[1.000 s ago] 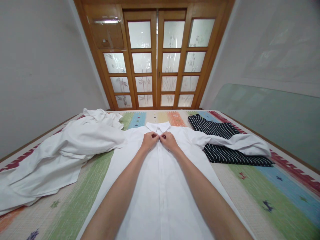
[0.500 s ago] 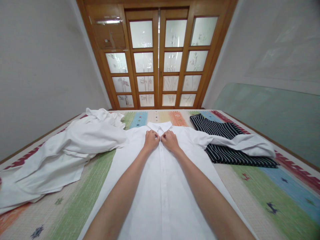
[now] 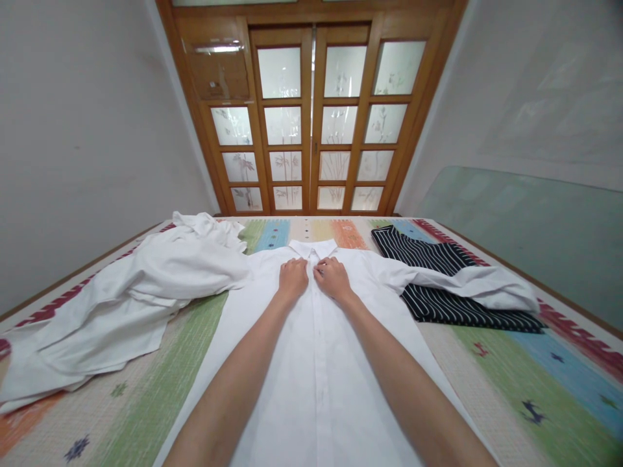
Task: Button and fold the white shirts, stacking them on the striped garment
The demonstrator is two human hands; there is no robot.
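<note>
**White shirt (image 3: 296,376): soft cloth, best held at its front**

I see from my remote post that the shirt lies front up along the middle of the patterned cover (image 3: 136,402), collar (image 3: 325,248) near the far edge, body running out of view towards the near edge. The left hand (image 3: 293,277) and right hand (image 3: 332,277) flank the placket (image 3: 320,370) just below the collar. Their fingers are bent inwards; I cannot tell whether they pinch fabric or a button. I judge the cloth light, soft and quick to wrinkle, the collar and placket slightly stiffer. The placket's 2 borders look the best hold, with a small, gentle pinch; a hard tug could ruck the smooth front. Towards the right edge, 1 sleeve (image 3: 506,288) lies over a black striped garment (image 3: 403,246); a crumpled white garment (image 3: 107,318) lies along the left edge.
</note>
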